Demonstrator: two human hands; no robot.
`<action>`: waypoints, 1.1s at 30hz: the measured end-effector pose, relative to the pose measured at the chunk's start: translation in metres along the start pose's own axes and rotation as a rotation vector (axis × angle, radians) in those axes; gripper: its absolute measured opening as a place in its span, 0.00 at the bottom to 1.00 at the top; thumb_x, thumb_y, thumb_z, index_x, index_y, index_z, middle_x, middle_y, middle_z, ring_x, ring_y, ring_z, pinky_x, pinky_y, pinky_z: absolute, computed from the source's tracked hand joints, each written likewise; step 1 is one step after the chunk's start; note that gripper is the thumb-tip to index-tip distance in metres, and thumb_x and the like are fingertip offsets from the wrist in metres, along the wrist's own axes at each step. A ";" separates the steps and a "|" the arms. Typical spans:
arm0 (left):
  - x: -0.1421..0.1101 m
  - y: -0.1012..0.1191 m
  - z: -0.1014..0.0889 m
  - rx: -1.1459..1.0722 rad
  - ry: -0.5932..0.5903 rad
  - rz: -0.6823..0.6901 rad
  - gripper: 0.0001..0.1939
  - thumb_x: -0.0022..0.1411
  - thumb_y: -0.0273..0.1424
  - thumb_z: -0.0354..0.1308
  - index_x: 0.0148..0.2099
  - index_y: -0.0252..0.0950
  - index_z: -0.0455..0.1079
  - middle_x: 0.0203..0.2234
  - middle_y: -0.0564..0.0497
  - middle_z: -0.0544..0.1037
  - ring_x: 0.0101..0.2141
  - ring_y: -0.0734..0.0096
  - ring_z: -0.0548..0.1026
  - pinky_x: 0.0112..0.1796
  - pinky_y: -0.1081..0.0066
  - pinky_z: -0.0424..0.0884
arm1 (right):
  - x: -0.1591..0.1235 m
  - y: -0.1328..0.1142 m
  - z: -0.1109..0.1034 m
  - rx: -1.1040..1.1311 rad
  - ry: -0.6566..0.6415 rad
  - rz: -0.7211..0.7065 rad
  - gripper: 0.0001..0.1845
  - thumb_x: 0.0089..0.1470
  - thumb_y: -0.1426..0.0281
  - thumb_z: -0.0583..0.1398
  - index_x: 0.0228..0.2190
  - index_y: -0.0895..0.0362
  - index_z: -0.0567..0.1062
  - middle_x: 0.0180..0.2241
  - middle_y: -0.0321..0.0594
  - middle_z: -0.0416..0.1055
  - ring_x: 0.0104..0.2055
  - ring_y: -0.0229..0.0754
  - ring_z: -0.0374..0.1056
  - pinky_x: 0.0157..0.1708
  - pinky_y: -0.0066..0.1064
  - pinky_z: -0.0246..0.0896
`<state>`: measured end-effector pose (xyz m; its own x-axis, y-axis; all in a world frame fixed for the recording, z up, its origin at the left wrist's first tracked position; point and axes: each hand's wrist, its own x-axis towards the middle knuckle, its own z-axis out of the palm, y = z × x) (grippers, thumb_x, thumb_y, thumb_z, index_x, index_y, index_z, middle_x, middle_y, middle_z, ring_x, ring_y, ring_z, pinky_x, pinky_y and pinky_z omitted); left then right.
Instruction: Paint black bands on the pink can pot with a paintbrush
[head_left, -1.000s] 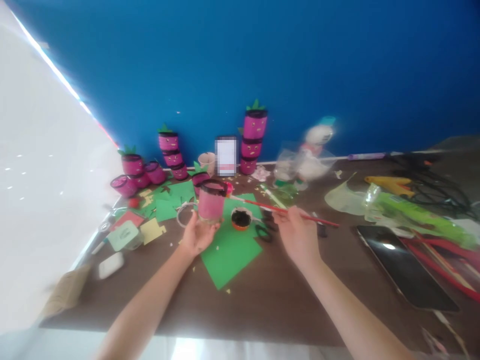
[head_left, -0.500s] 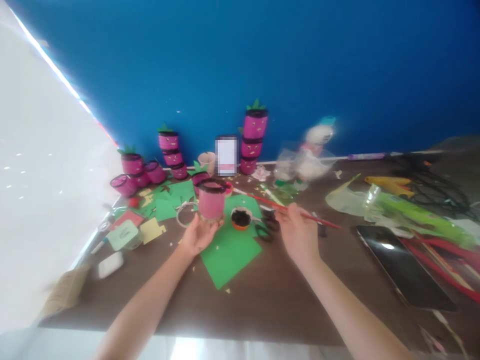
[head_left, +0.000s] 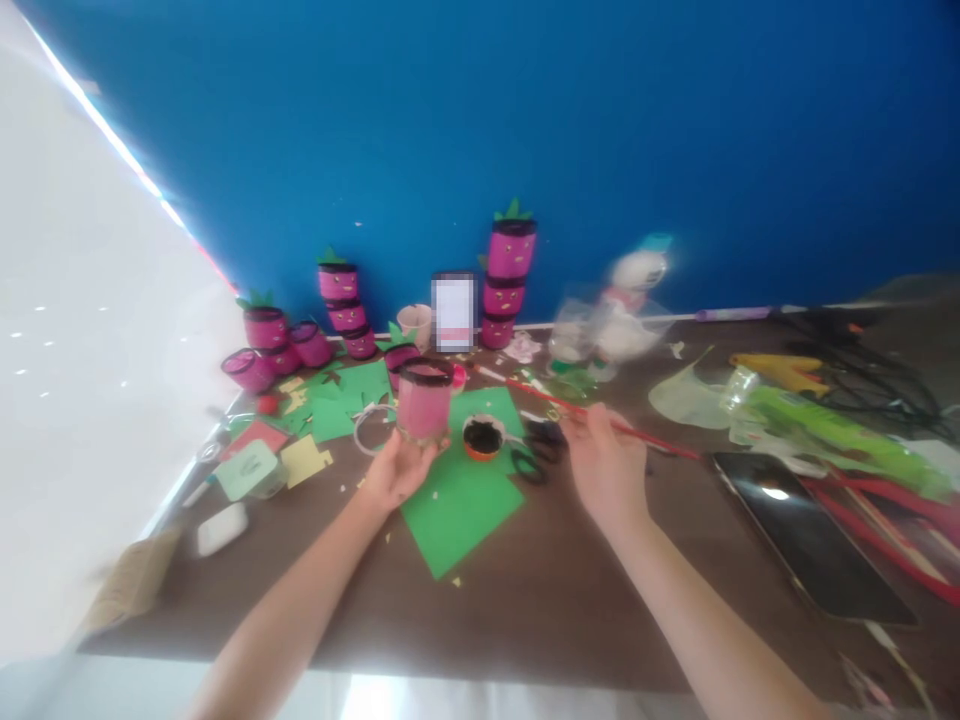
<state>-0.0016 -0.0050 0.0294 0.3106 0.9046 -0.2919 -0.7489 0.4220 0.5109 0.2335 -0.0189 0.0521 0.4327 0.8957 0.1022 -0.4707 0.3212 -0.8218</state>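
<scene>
A pink cup (head_left: 424,405) with a black-painted rim rests in my left hand (head_left: 401,470), which grips it round the base above the green paper (head_left: 461,510). My right hand (head_left: 606,465) is closed round a thin red paintbrush (head_left: 525,388) whose tip points left toward the cup, a short gap away from the rim. Below the brush, a small orange-sided cap (head_left: 482,438) full of black paint sits on the green paper. Beside it lie dark-handled scissors (head_left: 529,466), close to my right hand.
Stacked pink cups with faces and green leaves (head_left: 508,285) stand along the blue wall. A phone (head_left: 454,312) leans upright there. At right lie a dark smartphone (head_left: 810,535), a yellow glue gun (head_left: 780,370) and green plastic packaging (head_left: 847,435). Paper scraps (head_left: 306,462) and a white case (head_left: 222,530) are left.
My right hand and the paintbrush have shifted slightly right, so the brush tip has drawn away from the cup's rim. My left hand and the cup have hardly moved.
</scene>
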 end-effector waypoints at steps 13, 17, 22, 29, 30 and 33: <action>0.005 -0.003 -0.013 0.088 -0.107 0.001 0.21 0.51 0.34 0.63 0.47 0.34 0.66 0.38 0.46 0.75 0.37 0.71 0.75 0.39 0.75 0.72 | -0.008 -0.003 0.004 -0.024 -0.166 0.058 0.09 0.41 0.63 0.67 0.20 0.52 0.74 0.21 0.33 0.70 0.25 0.36 0.65 0.40 0.36 0.63; 0.004 -0.002 -0.011 0.087 -0.147 -0.024 0.25 0.48 0.35 0.66 0.47 0.32 0.66 0.38 0.45 0.75 0.36 0.70 0.76 0.38 0.77 0.72 | -0.007 -0.002 0.003 -0.026 -0.161 0.033 0.07 0.41 0.64 0.67 0.22 0.52 0.75 0.21 0.32 0.71 0.27 0.35 0.66 0.39 0.34 0.63; 0.002 0.000 -0.007 0.018 -0.095 -0.022 0.23 0.51 0.39 0.62 0.46 0.30 0.67 0.36 0.44 0.75 0.35 0.72 0.75 0.35 0.80 0.72 | -0.002 -0.001 -0.001 0.018 -0.151 -0.032 0.06 0.42 0.67 0.67 0.22 0.52 0.75 0.25 0.33 0.73 0.25 0.34 0.64 0.34 0.32 0.63; 0.002 0.000 -0.008 0.019 -0.129 -0.041 0.24 0.49 0.38 0.64 0.46 0.31 0.66 0.37 0.44 0.74 0.36 0.71 0.75 0.36 0.79 0.72 | -0.004 -0.003 -0.001 0.026 -0.225 -0.057 0.05 0.44 0.66 0.66 0.23 0.52 0.75 0.27 0.34 0.75 0.24 0.35 0.66 0.35 0.35 0.65; 0.002 0.000 -0.008 0.016 -0.122 -0.045 0.24 0.49 0.38 0.64 0.46 0.31 0.66 0.37 0.44 0.74 0.36 0.71 0.75 0.36 0.80 0.72 | -0.004 -0.002 -0.001 0.021 -0.215 -0.053 0.05 0.45 0.66 0.66 0.23 0.52 0.75 0.27 0.33 0.75 0.25 0.34 0.66 0.35 0.34 0.65; 0.003 0.001 -0.010 0.006 -0.088 -0.047 0.24 0.49 0.40 0.63 0.45 0.31 0.67 0.37 0.43 0.75 0.35 0.72 0.75 0.33 0.80 0.72 | 0.000 -0.001 -0.002 0.036 -0.155 -0.061 0.06 0.44 0.67 0.67 0.22 0.53 0.74 0.26 0.32 0.74 0.25 0.33 0.66 0.32 0.29 0.64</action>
<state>-0.0070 -0.0022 0.0210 0.3956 0.8855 -0.2436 -0.7287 0.4640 0.5036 0.2357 -0.0205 0.0519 0.3391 0.9100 0.2387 -0.4753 0.3847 -0.7913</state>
